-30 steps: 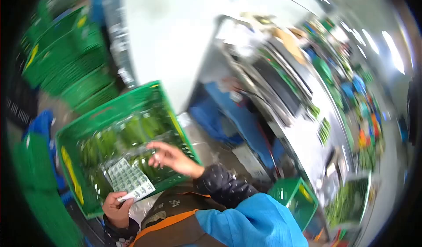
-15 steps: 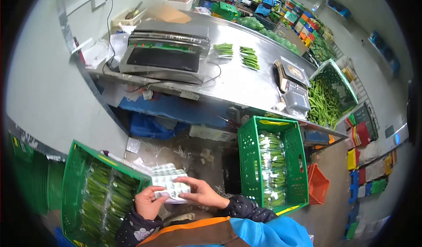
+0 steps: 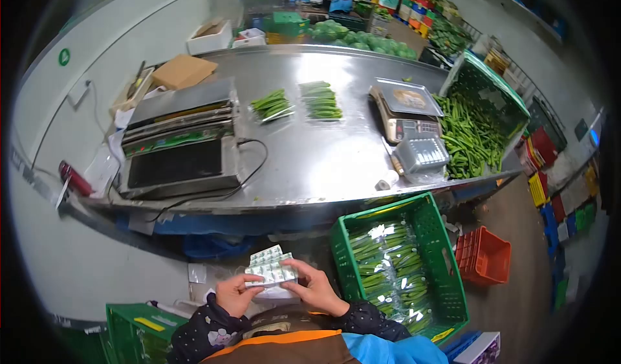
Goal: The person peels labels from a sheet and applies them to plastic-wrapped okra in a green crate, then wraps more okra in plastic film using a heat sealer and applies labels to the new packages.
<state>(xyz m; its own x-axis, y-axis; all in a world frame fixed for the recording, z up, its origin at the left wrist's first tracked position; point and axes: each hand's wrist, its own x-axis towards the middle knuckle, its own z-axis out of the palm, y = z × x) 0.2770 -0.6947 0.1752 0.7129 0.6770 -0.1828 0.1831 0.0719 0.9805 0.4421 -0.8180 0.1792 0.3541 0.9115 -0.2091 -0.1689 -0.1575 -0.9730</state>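
Between left hand (image 3: 234, 294) and right hand (image 3: 317, 287) lies the white sheet of small green-printed labels (image 3: 272, 268), both hands gripping its edges, just left of the green plastic crate (image 3: 445, 257) of bagged green pods (image 3: 388, 267). Beyond that crate runs the steel bench (image 3: 323, 157).

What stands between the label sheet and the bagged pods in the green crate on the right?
Nothing visible. The left hand and right hand grip the label sheet. The green crate sits open-topped beside the right hand, its bagged pods uncovered.
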